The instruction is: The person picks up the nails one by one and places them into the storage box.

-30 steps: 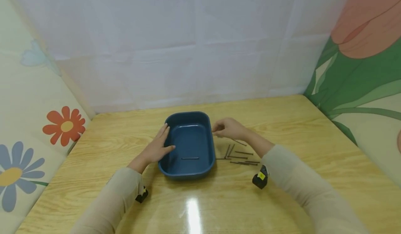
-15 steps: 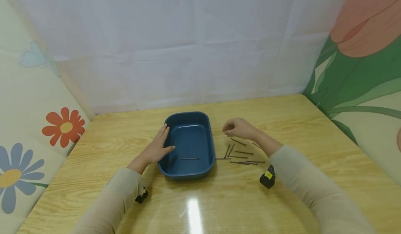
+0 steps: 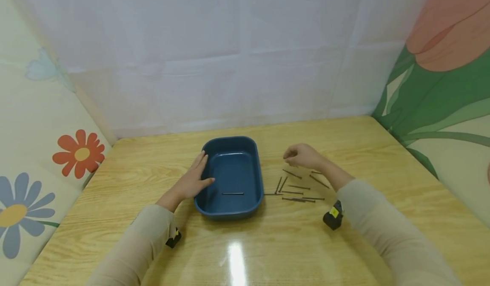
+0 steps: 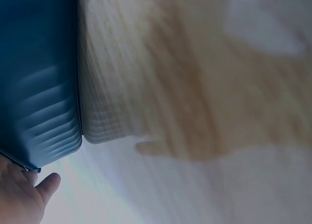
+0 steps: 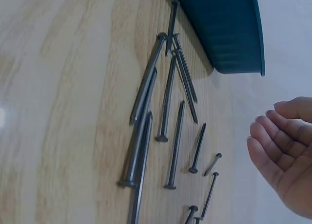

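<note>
The basin (image 3: pixel 233 173) looks like smooth plastic, softly shiny along its far inside edge. The nails (image 5: pixel 176 145) to its right are smooth metal with a dull gleam. The table (image 3: pixel 287 243) has a wood grain and a glossy near side. The far backdrop (image 3: pixel 237 77) looks like creased, matt cloth.

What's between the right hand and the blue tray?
In the head view, only bare wooden tabletop shows directly between the right hand and the blue tray; the nails outside it lie off that line, nearer the person.
</note>
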A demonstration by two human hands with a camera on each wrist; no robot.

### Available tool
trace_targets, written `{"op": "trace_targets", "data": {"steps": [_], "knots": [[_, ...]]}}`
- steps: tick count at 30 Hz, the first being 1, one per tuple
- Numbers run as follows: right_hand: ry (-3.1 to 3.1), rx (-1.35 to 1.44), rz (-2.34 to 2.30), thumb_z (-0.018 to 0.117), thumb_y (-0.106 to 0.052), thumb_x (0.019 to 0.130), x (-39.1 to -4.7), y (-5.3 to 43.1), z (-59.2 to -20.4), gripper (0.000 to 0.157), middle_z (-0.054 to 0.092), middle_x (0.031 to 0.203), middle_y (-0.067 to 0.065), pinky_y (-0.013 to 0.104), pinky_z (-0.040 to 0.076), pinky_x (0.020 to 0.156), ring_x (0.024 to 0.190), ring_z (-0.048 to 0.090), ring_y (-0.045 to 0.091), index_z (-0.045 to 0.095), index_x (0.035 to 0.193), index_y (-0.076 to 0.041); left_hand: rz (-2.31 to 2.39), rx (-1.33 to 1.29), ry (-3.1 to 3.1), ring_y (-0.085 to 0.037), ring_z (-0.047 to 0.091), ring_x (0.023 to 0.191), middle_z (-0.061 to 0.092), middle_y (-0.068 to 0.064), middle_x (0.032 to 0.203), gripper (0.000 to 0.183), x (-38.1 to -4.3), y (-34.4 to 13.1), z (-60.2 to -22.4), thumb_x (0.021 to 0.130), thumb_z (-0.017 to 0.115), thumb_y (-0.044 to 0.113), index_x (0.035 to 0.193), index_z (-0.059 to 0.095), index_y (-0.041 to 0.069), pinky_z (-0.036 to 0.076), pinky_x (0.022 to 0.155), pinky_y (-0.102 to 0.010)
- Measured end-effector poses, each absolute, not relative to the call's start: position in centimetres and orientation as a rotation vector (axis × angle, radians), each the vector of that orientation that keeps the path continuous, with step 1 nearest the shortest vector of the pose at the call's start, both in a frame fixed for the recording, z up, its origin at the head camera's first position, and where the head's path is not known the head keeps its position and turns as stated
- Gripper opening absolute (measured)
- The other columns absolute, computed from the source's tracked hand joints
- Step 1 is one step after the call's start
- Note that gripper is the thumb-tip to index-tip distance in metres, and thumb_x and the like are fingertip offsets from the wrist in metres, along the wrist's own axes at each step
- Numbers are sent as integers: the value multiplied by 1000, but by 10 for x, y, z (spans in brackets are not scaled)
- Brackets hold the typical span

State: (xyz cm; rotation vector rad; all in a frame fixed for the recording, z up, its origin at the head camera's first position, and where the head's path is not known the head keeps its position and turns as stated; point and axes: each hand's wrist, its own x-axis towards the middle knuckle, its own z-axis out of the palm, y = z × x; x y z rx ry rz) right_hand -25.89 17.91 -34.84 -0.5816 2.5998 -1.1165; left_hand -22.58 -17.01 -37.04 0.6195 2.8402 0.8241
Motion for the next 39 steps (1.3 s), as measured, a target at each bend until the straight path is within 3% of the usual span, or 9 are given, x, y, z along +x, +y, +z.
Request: {"op": "trace_targets", "data": {"steps": [39], "knots": [[2739,-437,-1002,53,-10,83,-277,206,-357,26,58,92,18,37,46,70,82,55,28,55,99,11,820,606,2841,-28,-2,129,-7,-10,143,75,-224,-170,-369,86,51,26,138,3,1,14,98,-49]]}}
